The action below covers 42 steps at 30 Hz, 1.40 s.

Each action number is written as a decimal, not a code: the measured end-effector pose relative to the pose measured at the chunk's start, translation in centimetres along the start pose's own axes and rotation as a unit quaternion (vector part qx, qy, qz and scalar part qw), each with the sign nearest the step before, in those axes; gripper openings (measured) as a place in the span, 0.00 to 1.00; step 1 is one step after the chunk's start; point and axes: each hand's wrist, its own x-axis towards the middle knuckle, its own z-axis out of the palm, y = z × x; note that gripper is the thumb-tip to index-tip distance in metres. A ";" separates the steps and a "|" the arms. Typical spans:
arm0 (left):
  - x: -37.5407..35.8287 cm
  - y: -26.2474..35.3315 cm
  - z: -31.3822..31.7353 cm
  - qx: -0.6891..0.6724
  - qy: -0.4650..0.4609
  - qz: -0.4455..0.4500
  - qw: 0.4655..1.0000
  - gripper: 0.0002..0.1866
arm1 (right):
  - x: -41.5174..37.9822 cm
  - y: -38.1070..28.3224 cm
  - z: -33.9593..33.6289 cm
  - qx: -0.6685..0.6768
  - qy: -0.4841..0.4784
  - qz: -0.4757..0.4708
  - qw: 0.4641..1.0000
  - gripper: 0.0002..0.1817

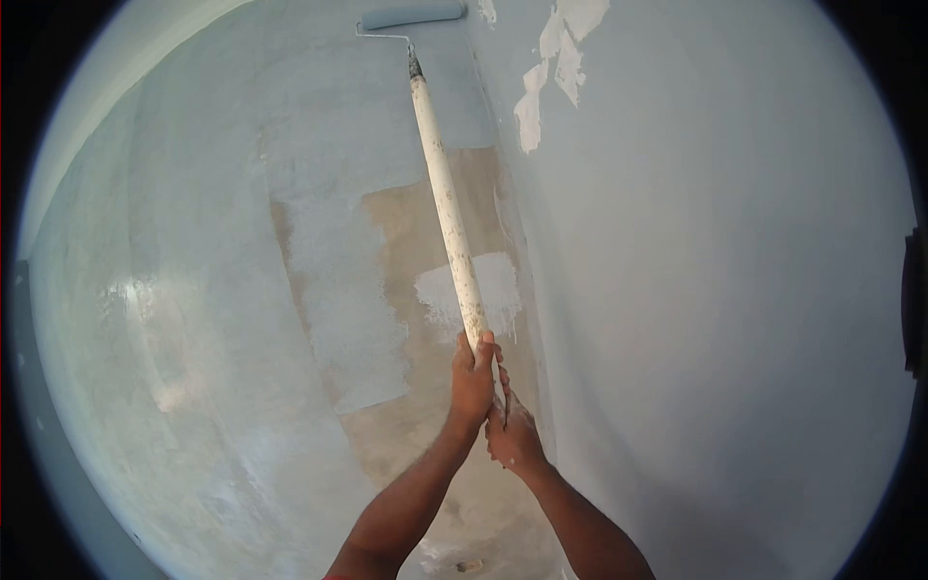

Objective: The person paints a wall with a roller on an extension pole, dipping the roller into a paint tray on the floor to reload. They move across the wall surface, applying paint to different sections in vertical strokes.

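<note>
A paint roller [413,14] with blue-grey paint on its sleeve touches or hovers close to the wall at the top of the view; the gap cannot be made out. Its wire frame joins a long, paint-spotted white pole [448,203] that slants down to me. My left hand [472,379] is wrapped round the pole's lower part, thumb pointing up along it. Just below and to the right, my right hand [516,435] is closed round the lower end, with paint specks on the skin. The pole's bottom end is hidden by my hands.
Ahead is a wall with blue-grey paint [348,290] over bare brown patches [401,232] and a white patch [498,285]. A corner joins it to the blue-grey right wall [715,271], which has white patches [551,68] near the top. A dark object [911,302] shows at the right edge.
</note>
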 end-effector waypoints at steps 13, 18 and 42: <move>10.0 5.9 0.6 -0.007 0.016 0.024 1.000 0.15 | 8.6 -9.1 -1.5 0.076 -0.011 0.005 0.997 0.32; 13.9 6.4 0.6 -0.010 0.016 0.037 0.999 0.15 | 12.9 -9.6 -1.5 0.097 -0.017 -0.008 0.995 0.25; 19.6 1.8 -1.1 -0.001 0.003 0.095 0.995 0.18 | 19.4 -4.8 0.7 0.133 -0.019 -0.108 0.985 0.27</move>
